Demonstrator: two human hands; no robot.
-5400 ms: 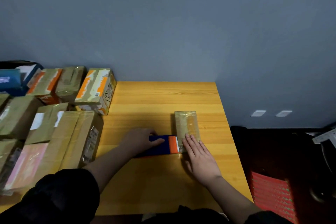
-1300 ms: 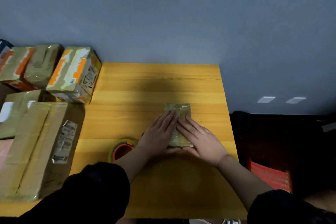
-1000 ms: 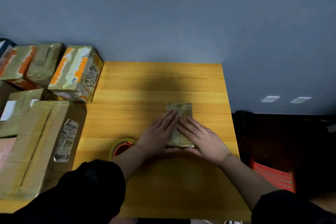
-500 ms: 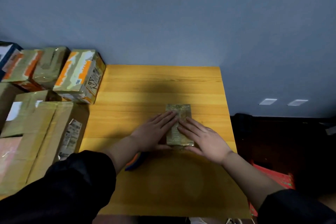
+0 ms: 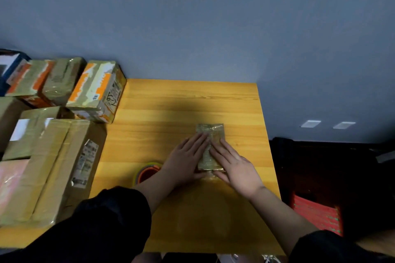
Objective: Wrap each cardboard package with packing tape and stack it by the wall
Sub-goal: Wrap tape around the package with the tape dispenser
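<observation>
Small package [image 5: 210, 146] near the table's [image 5: 171, 104] right edge looks taped; left hand [image 5: 186, 161] and right hand [image 5: 237, 166] press it, fingers flat; stacking by the wall remains

Package [image 5: 210, 134] lying on worktop [image 5: 171, 109] right of centre; tape roll [image 5: 147, 172] sitting to its left; boxes [image 5: 64, 134] stacking along worktop's left side.

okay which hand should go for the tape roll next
Left. The tape roll sits just beside the left hand, by its wrist. The right hand lies across the package from it and can keep pressing it flat.
</observation>
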